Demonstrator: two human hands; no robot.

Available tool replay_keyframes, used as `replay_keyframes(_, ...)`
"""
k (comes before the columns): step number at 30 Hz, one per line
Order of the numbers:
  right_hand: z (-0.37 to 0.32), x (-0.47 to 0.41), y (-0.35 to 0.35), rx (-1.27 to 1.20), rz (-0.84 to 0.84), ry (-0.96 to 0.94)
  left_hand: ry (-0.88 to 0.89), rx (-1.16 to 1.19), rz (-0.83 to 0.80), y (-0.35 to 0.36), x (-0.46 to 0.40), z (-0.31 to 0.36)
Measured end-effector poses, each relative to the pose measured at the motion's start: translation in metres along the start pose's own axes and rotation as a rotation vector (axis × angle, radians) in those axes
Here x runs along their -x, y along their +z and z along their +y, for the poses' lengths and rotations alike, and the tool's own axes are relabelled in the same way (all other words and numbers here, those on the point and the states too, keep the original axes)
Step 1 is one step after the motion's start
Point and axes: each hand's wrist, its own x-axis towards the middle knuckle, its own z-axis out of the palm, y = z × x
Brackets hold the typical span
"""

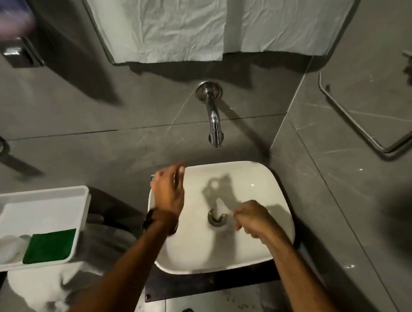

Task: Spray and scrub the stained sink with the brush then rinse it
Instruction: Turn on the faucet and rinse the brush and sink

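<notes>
Head view: I see 1 sink (pixel 270 195), 1 drain (pixel 217 219), 1 faucet (pixel 213 121).
Right hand (pixel 251 217): closed around 1 small brush (pixel 221 206), bristles at the drain, I judge for scrubbing there.
Left hand (pixel 169 190): fingers spread, holding nothing, over the sink's left rim, probably bracing.
Tray (pixel 34 197): 1, left of the sink, holding 1 green pad (pixel 50 246).
</notes>
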Motion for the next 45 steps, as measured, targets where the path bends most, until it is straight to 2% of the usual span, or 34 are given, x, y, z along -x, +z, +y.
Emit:
replay_keyframes(3, -0.025, 0.007, -0.015, 0.007, 0.14, -0.139, 0.099, 0.128, -0.157, -0.007, -0.056, 0.063)
replay_keyframes(6, -0.039, 0.009, -0.027, -0.059, 0.185, -0.213, 0.088, 0.269, -0.28, -0.017, -0.08, 0.098)
replay_keyframes(10, -0.048, 0.007, -0.039, -0.096, 0.221, -0.242, 0.07, 0.388, -0.392, -0.025, -0.089, 0.098)
replay_keyframes(14, -0.048, 0.001, -0.043, -0.095, 0.237, -0.221, 0.078, 0.37, -0.482, -0.023, -0.102, 0.087)
replay_keyframes(20, -0.042, -0.006, -0.04, -0.122, 0.211, -0.19, 0.097, 0.286, -0.426, -0.013, -0.105, 0.092)
replay_keyframes(25, -0.049, -0.003, -0.042, -0.058, 0.21, -0.199, 0.021, 0.052, -0.34, -0.008, -0.094, 0.105)
replay_keyframes(28, -0.054, 0.0, -0.043, -0.007, 0.234, -0.219, -0.065, 0.105, -0.291, -0.005, -0.082, 0.113)
replay_keyframes(31, -0.059, 0.005, -0.046, 0.0, 0.247, -0.236, -0.028, 0.033, -0.275, -0.005, -0.078, 0.117)
replay_keyframes(40, -0.074, 0.009, -0.071, 0.028, 0.275, -0.301, -0.036, 0.022, -0.553, -0.028, -0.097, 0.12)
replay_keyframes(45, -0.078, 0.01, -0.079, -0.074, 0.281, -0.288, -0.033, 0.01, -0.563, -0.029, -0.099, 0.121)
